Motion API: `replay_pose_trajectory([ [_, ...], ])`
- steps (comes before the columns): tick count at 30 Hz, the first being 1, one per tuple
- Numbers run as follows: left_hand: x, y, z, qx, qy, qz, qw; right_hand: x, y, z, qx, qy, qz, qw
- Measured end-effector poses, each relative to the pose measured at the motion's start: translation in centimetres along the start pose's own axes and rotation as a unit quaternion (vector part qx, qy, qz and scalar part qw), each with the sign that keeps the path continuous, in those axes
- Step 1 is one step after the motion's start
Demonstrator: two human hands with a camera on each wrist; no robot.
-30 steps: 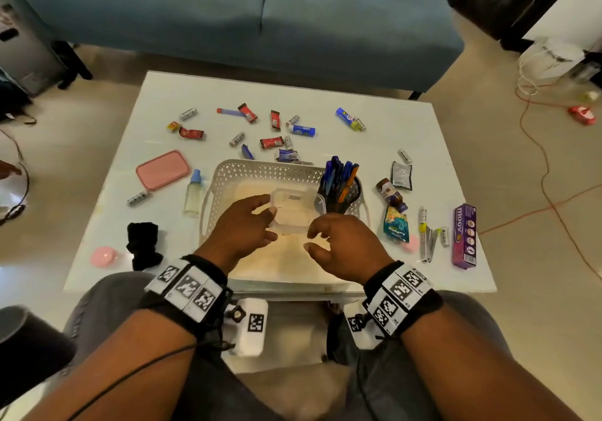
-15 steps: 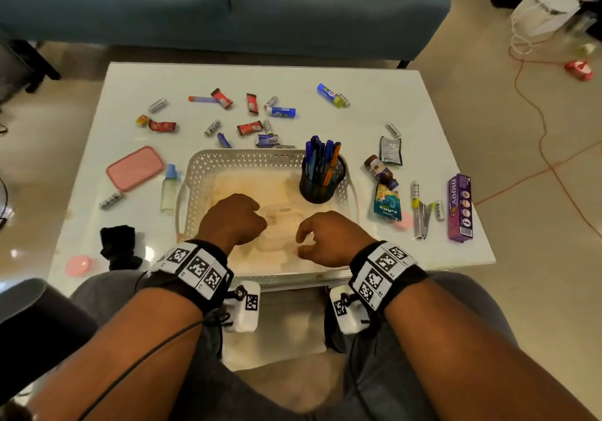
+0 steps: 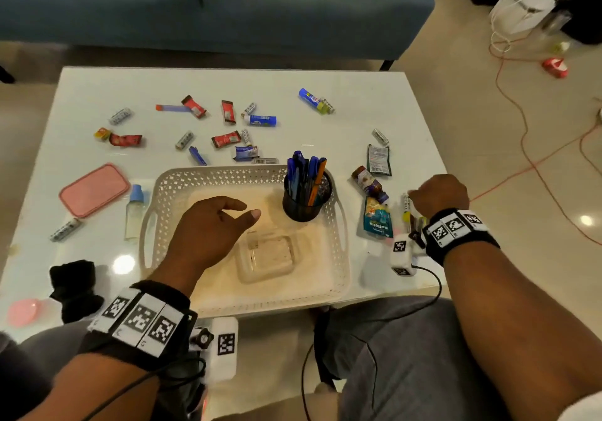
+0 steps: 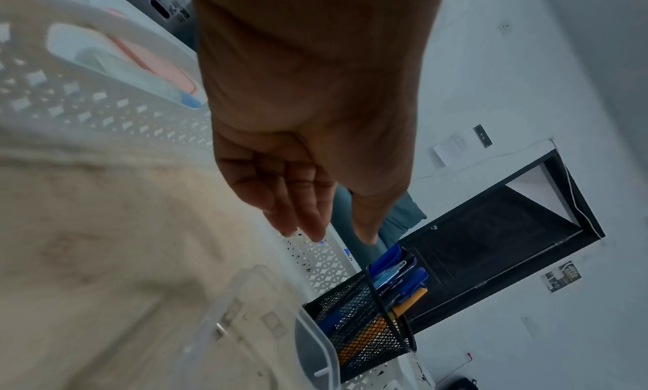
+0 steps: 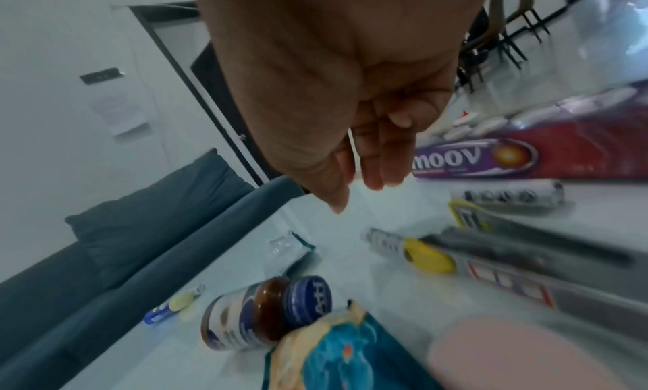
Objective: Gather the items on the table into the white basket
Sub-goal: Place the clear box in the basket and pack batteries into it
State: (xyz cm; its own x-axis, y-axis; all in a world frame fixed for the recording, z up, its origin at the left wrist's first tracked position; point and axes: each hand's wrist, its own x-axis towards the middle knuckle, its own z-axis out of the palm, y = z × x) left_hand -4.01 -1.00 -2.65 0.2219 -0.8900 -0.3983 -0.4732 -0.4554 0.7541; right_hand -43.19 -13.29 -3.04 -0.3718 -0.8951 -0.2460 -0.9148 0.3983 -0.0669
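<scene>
White basket: perforated plastic with side handles, at the near edge of the counter, midway along it.
Head view, in the basket: a black mesh pen cup of blue and orange pens stands in the far right corner; a clear lidded box lies on the floor of it.
Head view, left hand: over the basket, beside the clear box, fingers loosely spread, holding nothing.
Head view, right hand: over the items right of the basket, toward the counter's right edge; how its fingers lie cannot be told here.
Head view, loose items: wrapped sweets, batteries and glue sticks toward the far edge; a pink lid and small bottle left of the basket.
Left wrist view: left-hand fingers straight and close together, touching nothing; pen cup and clear box below.
Right wrist view: right-hand fingers gently bent, apart from everything, above a purple "moov" carton, a brown jar and a teal sachet.
</scene>
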Motion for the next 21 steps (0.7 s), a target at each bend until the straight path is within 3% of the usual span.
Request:
replay_pose_trajectory([
  [5,0.0,0.4,0.3,-0.012,-0.031,0.025,0.999,1.6,0.0,2.6,-0.009,-0.039,0.025,0.999],
  [9,0.0,0.1,0.1,-0.02,-0.04,0.028,0.999,2.1,-0.1,3.5,-0.008,-0.056,0.002,0.998],
  [12,-0.1,0.2,-0.2,-0.024,-0.037,0.033,0.998,2.2,0.1,1.8,0.12,0.011,0.02,0.993],
  [14,-0.1,0.3,-0.4,-0.028,-0.035,0.038,0.998,2.4,0.9,0.7,0.274,0.054,0.054,0.959],
  [17,-0.2,0.6,-0.5,-0.038,-0.033,0.042,0.998,1.4,2.2,-0.5,0.513,-0.013,0.066,0.856],
  [18,-0.2,0.6,-0.6,-0.04,-0.033,0.043,0.998,0.9,2.4,-0.8,0.542,-0.027,0.062,0.838],
  [19,-0.3,0.7,-0.6,-0.044,-0.034,0.044,0.998,0.3,2.7,-1.0,0.542,-0.03,0.051,0.838],
  [21,-0.4,1.0,-0.5,-0.051,-0.036,0.049,0.997,-0.3,3.2,-1.0,0.494,-0.034,0.046,0.868],
])
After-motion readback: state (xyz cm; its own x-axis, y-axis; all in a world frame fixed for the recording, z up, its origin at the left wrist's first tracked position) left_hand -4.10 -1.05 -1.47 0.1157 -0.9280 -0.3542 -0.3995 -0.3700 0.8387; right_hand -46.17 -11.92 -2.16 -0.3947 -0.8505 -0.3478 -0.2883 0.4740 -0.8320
